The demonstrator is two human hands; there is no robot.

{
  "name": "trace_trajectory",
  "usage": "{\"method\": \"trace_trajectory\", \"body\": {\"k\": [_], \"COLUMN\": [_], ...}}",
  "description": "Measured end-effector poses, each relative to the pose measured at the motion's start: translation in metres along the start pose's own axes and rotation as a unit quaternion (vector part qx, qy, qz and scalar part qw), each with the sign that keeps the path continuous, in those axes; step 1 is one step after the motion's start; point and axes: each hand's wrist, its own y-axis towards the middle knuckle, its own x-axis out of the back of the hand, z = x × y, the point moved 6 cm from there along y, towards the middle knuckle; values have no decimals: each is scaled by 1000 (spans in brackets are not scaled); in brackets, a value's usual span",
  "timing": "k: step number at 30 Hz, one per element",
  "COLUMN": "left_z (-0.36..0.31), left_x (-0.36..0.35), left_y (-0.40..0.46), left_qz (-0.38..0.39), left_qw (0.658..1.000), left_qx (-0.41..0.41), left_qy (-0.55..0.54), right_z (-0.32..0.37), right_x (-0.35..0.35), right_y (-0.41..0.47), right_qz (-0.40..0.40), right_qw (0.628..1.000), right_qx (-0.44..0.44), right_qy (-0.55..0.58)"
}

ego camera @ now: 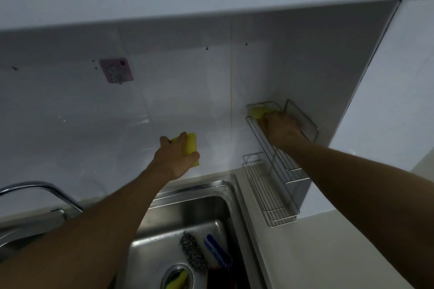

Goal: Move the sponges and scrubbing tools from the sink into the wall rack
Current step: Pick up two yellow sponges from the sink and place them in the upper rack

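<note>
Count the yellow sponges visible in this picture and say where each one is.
3: one in the left hand before the wall, one under the right hand in the wall rack, one at the sink drain. Others may be hidden.

1. I see a steel sink [225, 197] set into a pale counter [317, 253].
2. In the sink basin: steel wool scrubber [193, 251], blue brush [217, 252] just beside it, a dark item at the bottom edge, unclear.
3. Yellow sponge [177, 279] lies in the drain opening.
4. Wire wall rack [277, 185] above the counter; top tier holds a yellow sponge [257, 112].
</note>
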Motion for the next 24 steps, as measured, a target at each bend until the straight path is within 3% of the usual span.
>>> {"method": "trace_trajectory", "body": {"k": [9, 17, 24], "left_z": [-75, -156, -173], "left_x": [0, -7, -40], "left_y": [28, 43, 60], "left_qz": [-6, -5, 59], "left_qw": [998, 992, 990], "left_qx": [-68, -121, -130], "left_qy": [-11, -17, -10], "right_z": [-4, -15, -12], "right_x": [34, 26, 24], "right_y": [-68, -121, -121], "right_qz": [-1, 26, -22], "right_qw": [998, 998, 997], "right_qx": [40, 48, 29], "right_qy": [43, -44, -75]}}
